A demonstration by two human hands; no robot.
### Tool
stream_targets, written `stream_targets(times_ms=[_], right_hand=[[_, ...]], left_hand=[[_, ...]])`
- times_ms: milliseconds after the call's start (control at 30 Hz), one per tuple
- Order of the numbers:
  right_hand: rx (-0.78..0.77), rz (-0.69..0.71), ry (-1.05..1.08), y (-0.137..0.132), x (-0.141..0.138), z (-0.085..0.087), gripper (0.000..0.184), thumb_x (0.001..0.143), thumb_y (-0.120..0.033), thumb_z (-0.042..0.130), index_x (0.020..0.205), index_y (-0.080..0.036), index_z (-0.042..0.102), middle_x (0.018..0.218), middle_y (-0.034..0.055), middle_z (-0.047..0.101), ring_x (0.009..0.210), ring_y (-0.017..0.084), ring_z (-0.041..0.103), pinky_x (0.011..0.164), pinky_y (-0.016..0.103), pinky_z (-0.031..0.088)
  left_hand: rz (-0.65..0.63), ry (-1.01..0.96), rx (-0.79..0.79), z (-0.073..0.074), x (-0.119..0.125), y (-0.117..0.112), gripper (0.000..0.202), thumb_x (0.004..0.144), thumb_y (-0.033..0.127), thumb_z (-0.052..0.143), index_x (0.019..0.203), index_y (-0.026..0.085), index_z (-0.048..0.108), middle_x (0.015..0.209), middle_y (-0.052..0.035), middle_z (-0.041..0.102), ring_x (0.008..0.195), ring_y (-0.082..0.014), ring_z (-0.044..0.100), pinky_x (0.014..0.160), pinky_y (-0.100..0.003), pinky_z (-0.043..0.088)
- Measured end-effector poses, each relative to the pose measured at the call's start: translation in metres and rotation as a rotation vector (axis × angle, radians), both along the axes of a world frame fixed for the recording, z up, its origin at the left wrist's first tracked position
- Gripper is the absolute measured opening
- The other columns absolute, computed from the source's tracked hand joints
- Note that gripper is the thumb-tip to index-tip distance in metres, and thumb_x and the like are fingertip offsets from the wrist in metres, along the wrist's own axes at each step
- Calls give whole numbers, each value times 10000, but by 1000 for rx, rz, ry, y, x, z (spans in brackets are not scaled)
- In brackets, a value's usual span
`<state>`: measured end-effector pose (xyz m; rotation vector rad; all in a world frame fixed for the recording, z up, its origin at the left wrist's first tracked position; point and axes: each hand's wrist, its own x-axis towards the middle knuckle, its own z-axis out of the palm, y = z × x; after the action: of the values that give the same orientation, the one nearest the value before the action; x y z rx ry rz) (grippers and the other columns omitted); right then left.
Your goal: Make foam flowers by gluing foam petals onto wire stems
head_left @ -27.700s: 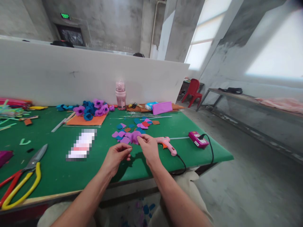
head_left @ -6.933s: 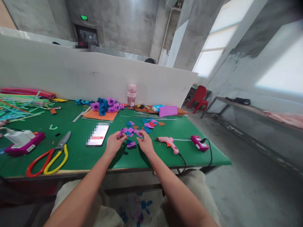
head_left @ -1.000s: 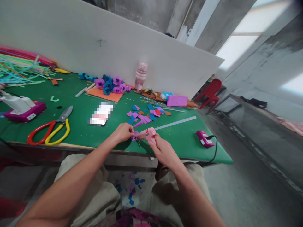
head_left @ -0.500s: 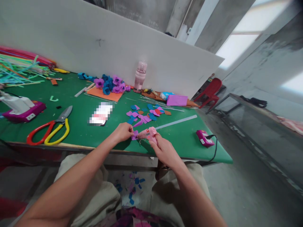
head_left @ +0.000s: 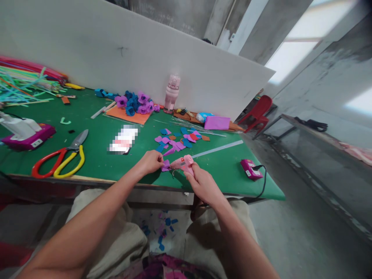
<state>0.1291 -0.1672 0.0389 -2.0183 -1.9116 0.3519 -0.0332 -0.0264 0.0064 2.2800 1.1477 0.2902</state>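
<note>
My left hand (head_left: pixel 151 162) is closed in a pinch on a small purple foam petal (head_left: pixel 166 165) near the front edge of the green table (head_left: pixel 95 161). My right hand (head_left: pixel 202 184) grips a pink glue gun (head_left: pixel 183 163), whose nozzle points left and meets the petal. A clear glue stick (head_left: pixel 217 148) sticks out behind the gun toward the right. Just beyond my hands lie several loose purple, blue and orange petals (head_left: pixel 178 140).
Red-and-yellow shears (head_left: pixel 59 161) and a phone (head_left: pixel 123 140) lie at left. Finished purple and blue foam flowers (head_left: pixel 134 104) rest on an orange sheet by a pink bottle (head_left: pixel 171 93). A magenta power box (head_left: pixel 250 170) with black cord sits at right. White partition behind.
Over the last second almost nothing has moved: the glue gun stays against the petal. Earlier the gun lay on the table and both hands handled petals.
</note>
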Motion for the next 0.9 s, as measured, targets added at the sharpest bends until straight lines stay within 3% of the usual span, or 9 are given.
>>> stream_targets(times_ms=[433, 900], right_hand=[[-2, -20, -44, -1, 1, 1, 211, 891, -331, 333, 965, -173, 451, 894, 86, 622, 757, 199, 576, 596, 241, 318], [24, -10, 44, -2, 0, 1, 228, 877, -312, 366, 1021, -169, 470, 911, 87, 631, 761, 191, 580, 621, 239, 347]], left_hand=[[15, 10, -13, 1, 0, -1, 128, 663, 223, 576, 567, 145, 610, 566, -14, 610, 555, -114, 520, 507, -212, 292], [4, 3, -9, 0, 0, 0, 114, 650, 215, 574, 578, 144, 627, 583, -26, 626, 568, -127, 536, 512, -222, 298]])
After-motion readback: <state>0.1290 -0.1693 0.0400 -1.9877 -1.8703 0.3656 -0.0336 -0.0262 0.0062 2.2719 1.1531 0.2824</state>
